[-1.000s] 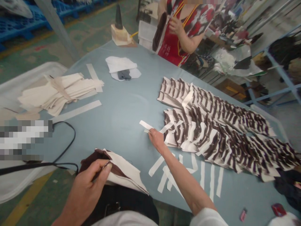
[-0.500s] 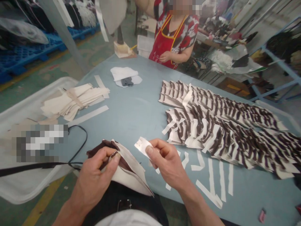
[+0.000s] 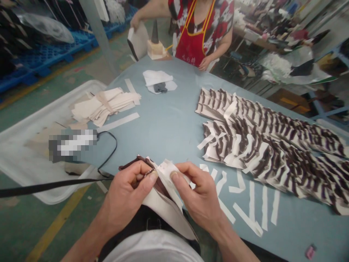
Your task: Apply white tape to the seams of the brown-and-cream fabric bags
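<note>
My left hand (image 3: 131, 183) is closed, thumb and forefinger pinching the upper edge of a folded cream-and-dark-brown stitched piece (image 3: 165, 213). This piece stands partly open over my lap at the table's near edge, its brown inner side showing. In my right hand (image 3: 195, 191) a short white strip (image 3: 165, 168) is gripped between thumb and fingers. The strip lies against the piece's upper edge, close to my left fingertips. Part of the piece is hidden behind both hands.
Two long rows of overlapping cream-and-brown pieces (image 3: 272, 160) cover the table's right side. Loose white strips (image 3: 252, 203) lie before them. At the left are a tied cream bundle (image 3: 105, 105), a white tray (image 3: 54, 194) and a black strap (image 3: 54, 187). A co-worker (image 3: 193, 40) stands across the table.
My right hand has brought the white strip left against the piece, beside my left hand. Across the table, the co-worker's raised arm has lowered with a pale panel. The view has shifted.
</note>
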The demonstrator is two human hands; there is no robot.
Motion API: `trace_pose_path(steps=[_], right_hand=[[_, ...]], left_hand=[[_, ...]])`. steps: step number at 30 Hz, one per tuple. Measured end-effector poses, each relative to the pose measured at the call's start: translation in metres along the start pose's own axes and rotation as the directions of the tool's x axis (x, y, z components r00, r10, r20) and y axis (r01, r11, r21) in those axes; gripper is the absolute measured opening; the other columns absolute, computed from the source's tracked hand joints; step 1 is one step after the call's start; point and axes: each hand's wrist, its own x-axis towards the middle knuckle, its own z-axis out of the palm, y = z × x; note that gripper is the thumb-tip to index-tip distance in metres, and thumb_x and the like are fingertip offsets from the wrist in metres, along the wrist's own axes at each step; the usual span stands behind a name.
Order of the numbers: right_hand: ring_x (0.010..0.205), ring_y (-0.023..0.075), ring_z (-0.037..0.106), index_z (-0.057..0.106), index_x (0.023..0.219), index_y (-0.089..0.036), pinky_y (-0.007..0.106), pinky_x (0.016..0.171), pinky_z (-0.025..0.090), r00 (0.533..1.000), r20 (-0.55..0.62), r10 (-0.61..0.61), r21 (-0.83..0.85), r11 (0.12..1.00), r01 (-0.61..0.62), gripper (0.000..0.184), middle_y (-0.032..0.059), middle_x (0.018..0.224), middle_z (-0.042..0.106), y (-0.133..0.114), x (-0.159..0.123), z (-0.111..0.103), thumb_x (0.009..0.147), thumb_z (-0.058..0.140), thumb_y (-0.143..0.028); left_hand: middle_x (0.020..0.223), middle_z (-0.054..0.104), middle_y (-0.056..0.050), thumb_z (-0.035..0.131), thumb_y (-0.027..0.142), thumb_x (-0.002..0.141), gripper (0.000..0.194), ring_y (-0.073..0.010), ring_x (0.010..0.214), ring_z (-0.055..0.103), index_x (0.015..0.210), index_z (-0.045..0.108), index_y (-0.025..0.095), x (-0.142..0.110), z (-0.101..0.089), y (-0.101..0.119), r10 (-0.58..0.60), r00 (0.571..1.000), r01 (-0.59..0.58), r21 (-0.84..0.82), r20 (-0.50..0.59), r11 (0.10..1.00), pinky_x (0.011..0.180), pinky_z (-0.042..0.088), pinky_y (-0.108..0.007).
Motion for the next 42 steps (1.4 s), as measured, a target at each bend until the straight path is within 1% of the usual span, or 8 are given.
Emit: trace_pose_path(steps=[4, 9, 12, 21, 28, 34, 39, 42], right_hand=[[0.052, 0.0101, 0.05, 0.079, 0.088, -0.02, 0.024, 0.054, 0.04, 0.99, -0.041, -0.132, -0.088, 0.988, 0.128, 0.016, -0.004, 0.062, 0.062, 0.002, -0.003, 0.008, 0.097, 0.067, -0.025], [0.054, 0.0109, 0.048, 0.076, 0.087, -0.021, 0.024, 0.055, 0.043, 0.991, 0.075, 0.113, 0.186, 0.974, -0.125, 0.018, -0.0053, 0.061, 0.059, -0.003, -0.004, 0.01, 0.097, 0.069, -0.035], [0.049, 0.0095, 0.037, 0.074, 0.086, -0.021, 0.024, 0.052, 0.039, 0.975, 0.134, 0.179, 0.267, 0.941, -0.209, 0.022, -0.0085, 0.056, 0.048, -0.003, -0.005, 0.011, 0.097, 0.07, -0.04], [0.06, 0.0109, 0.05, 0.075, 0.085, -0.02, 0.023, 0.06, 0.044, 0.977, 0.173, 0.127, 0.189, 0.969, -0.159, 0.019, -0.0045, 0.067, 0.062, 0.004, -0.008, 0.011, 0.096, 0.069, -0.035], [0.059, 0.011, 0.048, 0.067, 0.076, -0.02, 0.024, 0.056, 0.04, 0.979, 0.15, 0.138, 0.155, 0.975, -0.162, 0.029, -0.0042, 0.065, 0.058, 0.019, -0.003, 0.009, 0.097, 0.066, -0.041], [0.085, 0.0191, 0.07, 0.071, 0.109, -0.023, 0.034, 0.076, 0.056, 0.961, -0.126, -0.244, -0.221, 0.952, 0.213, 0.013, 0.0042, 0.101, 0.078, 0.028, -0.001, 0.007, 0.097, 0.068, -0.027], [0.104, 0.0223, 0.078, 0.068, 0.117, -0.026, 0.038, 0.092, 0.062, 0.792, -0.01, -0.61, -0.34, 0.747, 0.571, 0.017, 0.0082, 0.116, 0.081, 0.018, -0.003, 0.011, 0.102, 0.07, -0.018], [0.099, 0.0204, 0.079, 0.07, 0.117, -0.026, 0.036, 0.088, 0.063, 0.782, 0.023, -0.623, -0.368, 0.722, 0.586, 0.015, 0.0074, 0.112, 0.082, 0.017, -0.004, 0.019, 0.105, 0.067, -0.017]], left_hand=[[0.064, 0.071, 0.0, 0.073, 0.05, 0.092, 0.033, -0.0136, 0.052, 0.061, 0.08, 0.067, 0.02, -0.009, 0.003, -0.007, -0.095, 0.995, 0.096, -0.068, 0.024, 0.993, 0.049, 0.048, -0.021], [0.062, 0.069, 0.006, 0.078, 0.044, 0.087, 0.028, -0.0134, 0.052, 0.065, 0.096, 0.062, 0.023, -0.021, 0.012, 0.003, -0.186, 0.971, 0.156, -0.192, -0.151, 0.969, 0.05, 0.047, -0.019], [0.065, 0.073, 0.003, 0.077, 0.044, 0.087, 0.029, -0.0157, 0.054, 0.068, 0.104, 0.067, 0.022, -0.027, 0.012, 0.008, -0.207, 0.973, 0.177, -0.236, -0.104, 0.955, 0.051, 0.048, -0.021], [0.065, 0.068, 0.002, 0.078, 0.051, 0.089, 0.035, -0.0116, 0.052, 0.056, 0.078, 0.068, 0.019, -0.012, 0.002, -0.014, -0.092, 0.992, 0.074, -0.191, -0.087, 0.979, 0.049, 0.044, -0.02], [0.062, 0.061, 0.004, 0.076, 0.054, 0.093, 0.04, -0.0099, 0.052, 0.05, 0.078, 0.065, 0.019, -0.015, 0.006, -0.02, -0.15, 0.987, 0.13, -0.249, -0.063, 0.96, 0.048, 0.039, -0.019], [0.067, 0.069, 0.002, 0.077, 0.054, 0.096, 0.039, -0.0114, 0.056, 0.056, 0.083, 0.067, 0.019, -0.017, 0.007, -0.031, -0.149, 0.983, 0.114, -0.274, -0.109, 0.955, 0.053, 0.044, -0.02], [0.069, 0.069, 0.002, 0.076, 0.056, 0.099, 0.039, -0.0108, 0.057, 0.055, 0.087, 0.069, 0.019, -0.019, 0.009, -0.033, -0.112, 0.989, 0.08, -0.279, -0.1, 0.957, 0.053, 0.043, -0.019], [0.068, 0.067, 0.003, 0.075, 0.055, 0.1, 0.039, -0.0111, 0.057, 0.055, 0.086, 0.069, 0.019, -0.02, 0.01, -0.032, -0.086, 0.991, 0.054, -0.282, -0.1, 0.958, 0.053, 0.043, -0.019]])
